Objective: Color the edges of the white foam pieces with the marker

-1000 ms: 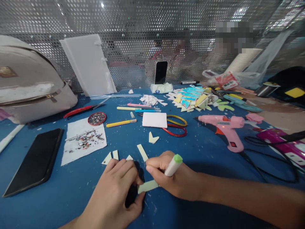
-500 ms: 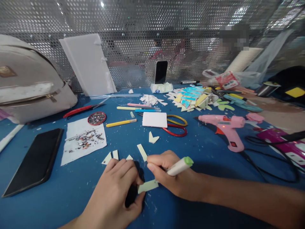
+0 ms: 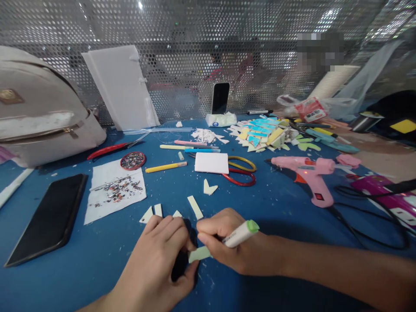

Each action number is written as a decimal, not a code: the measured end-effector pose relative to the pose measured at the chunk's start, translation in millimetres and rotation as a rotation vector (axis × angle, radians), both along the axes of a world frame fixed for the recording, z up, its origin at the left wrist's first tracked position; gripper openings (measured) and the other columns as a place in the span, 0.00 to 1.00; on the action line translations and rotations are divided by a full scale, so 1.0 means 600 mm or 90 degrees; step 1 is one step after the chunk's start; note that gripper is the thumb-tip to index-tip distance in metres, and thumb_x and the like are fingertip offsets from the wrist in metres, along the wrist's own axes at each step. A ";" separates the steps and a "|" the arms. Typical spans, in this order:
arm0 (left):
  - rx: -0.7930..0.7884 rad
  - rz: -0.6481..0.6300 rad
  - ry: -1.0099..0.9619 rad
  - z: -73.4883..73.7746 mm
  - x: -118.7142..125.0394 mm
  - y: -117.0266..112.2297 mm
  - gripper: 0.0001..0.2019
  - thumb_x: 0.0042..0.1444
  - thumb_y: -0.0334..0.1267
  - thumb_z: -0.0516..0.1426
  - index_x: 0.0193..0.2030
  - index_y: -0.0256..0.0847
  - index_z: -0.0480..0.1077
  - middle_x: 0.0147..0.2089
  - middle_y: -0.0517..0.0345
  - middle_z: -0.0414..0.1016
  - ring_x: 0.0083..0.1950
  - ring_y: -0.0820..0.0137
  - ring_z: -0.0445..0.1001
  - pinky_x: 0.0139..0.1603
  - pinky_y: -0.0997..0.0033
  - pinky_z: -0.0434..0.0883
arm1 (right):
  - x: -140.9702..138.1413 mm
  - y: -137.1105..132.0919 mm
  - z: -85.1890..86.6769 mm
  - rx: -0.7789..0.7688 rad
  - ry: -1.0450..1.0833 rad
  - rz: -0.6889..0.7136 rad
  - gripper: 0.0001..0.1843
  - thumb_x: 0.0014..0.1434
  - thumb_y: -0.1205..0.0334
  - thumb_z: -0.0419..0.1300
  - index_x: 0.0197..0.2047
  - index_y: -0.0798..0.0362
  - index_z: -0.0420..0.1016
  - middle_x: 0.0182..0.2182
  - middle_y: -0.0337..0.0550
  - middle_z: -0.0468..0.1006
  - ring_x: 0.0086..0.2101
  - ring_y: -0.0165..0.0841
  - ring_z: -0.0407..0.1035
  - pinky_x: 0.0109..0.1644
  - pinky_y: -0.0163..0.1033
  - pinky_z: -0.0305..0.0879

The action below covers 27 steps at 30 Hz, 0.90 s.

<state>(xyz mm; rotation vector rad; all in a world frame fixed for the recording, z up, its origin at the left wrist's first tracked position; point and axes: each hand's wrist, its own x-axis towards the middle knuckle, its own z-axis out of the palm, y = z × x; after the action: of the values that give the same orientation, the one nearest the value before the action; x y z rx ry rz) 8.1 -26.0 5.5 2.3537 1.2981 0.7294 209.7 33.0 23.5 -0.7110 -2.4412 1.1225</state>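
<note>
My left hand pinches one end of a pale green strip between thumb and forefinger, low over the blue table. In my right hand is a white marker with a green end, held like a pen. Its tip is hidden behind my fingers, so I cannot tell whether it touches the strip. Another pale strip lies just beyond my hands. Past my left fingers are a pale triangle with a hole and a short strip. A V-shaped piece lies farther off.
A pink glue gun with a black cord lies at the right. Scissors rest partly under a white card. At the left are a dark phone and white paper with beads. Cut scraps are heaped behind.
My right hand with the marker has shifted slightly left and down, covering more of the strip's right end. The left hand keeps its hold in nearly the same place.
</note>
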 end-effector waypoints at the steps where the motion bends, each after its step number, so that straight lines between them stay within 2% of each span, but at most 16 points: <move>1: -0.004 0.000 0.002 0.000 0.000 0.000 0.07 0.51 0.28 0.55 0.33 0.44 0.61 0.33 0.62 0.67 0.35 0.66 0.66 0.37 0.65 0.57 | 0.000 0.000 0.000 -0.001 0.000 0.005 0.19 0.67 0.64 0.48 0.26 0.51 0.46 0.20 0.29 0.48 0.22 0.26 0.46 0.26 0.35 0.43; 4: 0.006 0.007 -0.018 -0.001 0.001 0.000 0.07 0.51 0.27 0.54 0.33 0.44 0.61 0.33 0.63 0.67 0.35 0.67 0.66 0.38 0.65 0.57 | -0.001 0.000 0.002 0.004 -0.003 -0.015 0.18 0.67 0.64 0.48 0.26 0.50 0.47 0.20 0.30 0.49 0.22 0.26 0.47 0.27 0.35 0.44; 13: -0.005 0.000 0.006 0.004 -0.001 0.003 0.09 0.49 0.26 0.57 0.32 0.43 0.61 0.33 0.63 0.67 0.35 0.67 0.66 0.37 0.66 0.58 | -0.002 0.000 0.000 -0.004 0.017 0.008 0.17 0.67 0.64 0.49 0.26 0.51 0.49 0.20 0.30 0.50 0.21 0.25 0.48 0.26 0.34 0.44; 16: -0.011 0.000 0.009 0.001 -0.001 0.002 0.10 0.48 0.26 0.57 0.33 0.43 0.62 0.34 0.63 0.67 0.35 0.67 0.66 0.37 0.66 0.58 | -0.001 0.001 0.000 0.000 0.005 -0.016 0.18 0.66 0.64 0.49 0.25 0.51 0.48 0.20 0.30 0.50 0.21 0.26 0.48 0.26 0.34 0.44; 22: 0.001 0.007 -0.027 -0.006 -0.002 0.000 0.09 0.50 0.27 0.56 0.34 0.43 0.61 0.34 0.64 0.66 0.36 0.66 0.65 0.38 0.65 0.56 | 0.000 0.003 -0.002 -0.012 0.004 -0.029 0.19 0.67 0.64 0.48 0.25 0.51 0.46 0.20 0.30 0.47 0.22 0.26 0.46 0.27 0.35 0.44; 27: -0.005 -0.005 -0.016 -0.001 -0.003 0.003 0.07 0.52 0.28 0.56 0.34 0.43 0.63 0.34 0.63 0.67 0.36 0.66 0.66 0.38 0.65 0.57 | -0.002 0.003 -0.002 -0.019 0.007 -0.038 0.19 0.67 0.64 0.48 0.25 0.51 0.46 0.20 0.30 0.48 0.22 0.26 0.46 0.26 0.36 0.43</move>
<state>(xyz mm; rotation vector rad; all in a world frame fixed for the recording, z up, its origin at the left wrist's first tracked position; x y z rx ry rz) 6.5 -24.0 4.8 2.3348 1.2775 0.7477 208.7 34.9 22.2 -0.7798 -2.3831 1.1393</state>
